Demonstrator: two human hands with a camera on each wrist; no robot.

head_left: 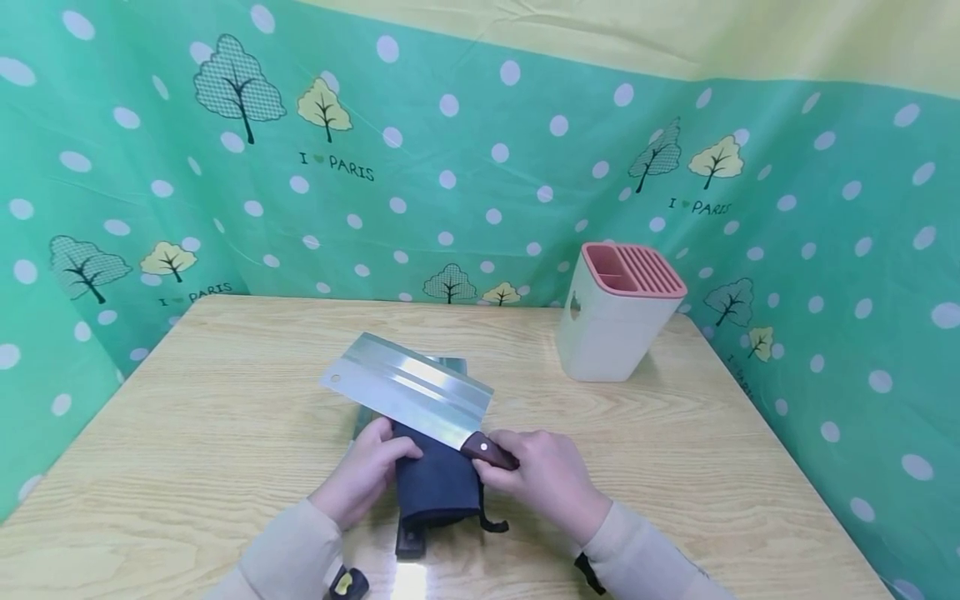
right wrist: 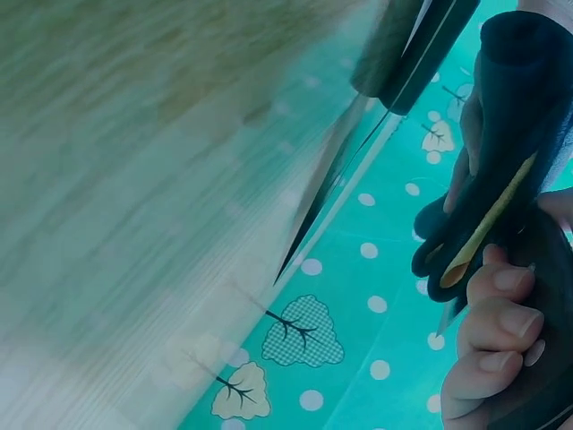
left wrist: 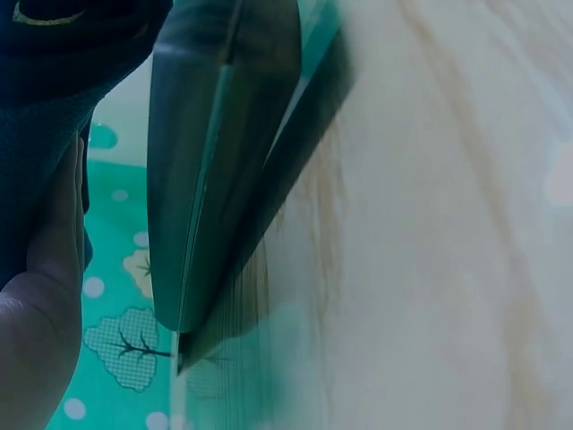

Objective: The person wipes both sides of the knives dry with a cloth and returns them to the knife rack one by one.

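Observation:
In the head view a cleaver (head_left: 408, 387) with a broad steel blade slants over a dark navy cloth (head_left: 438, 492). My right hand (head_left: 543, 479) grips its brown riveted handle; the right wrist view shows the fingers (right wrist: 501, 322) curled round it. With thumb on top, my left hand (head_left: 367, 471) holds the cloth's left side, against the blade's underside. A second knife lies on the table below, its blade (head_left: 452, 364) mostly covered and its dark handle (head_left: 410, 543) sticking out toward me. That handle (left wrist: 201, 179) stands large in the left wrist view.
A white knife holder (head_left: 618, 329) with a pink slotted top stands at the back right of the wooden table (head_left: 247, 400). Behind the table hangs a green dotted curtain (head_left: 450, 200). A short black strap (head_left: 493, 526) trails from the cloth's near right corner.

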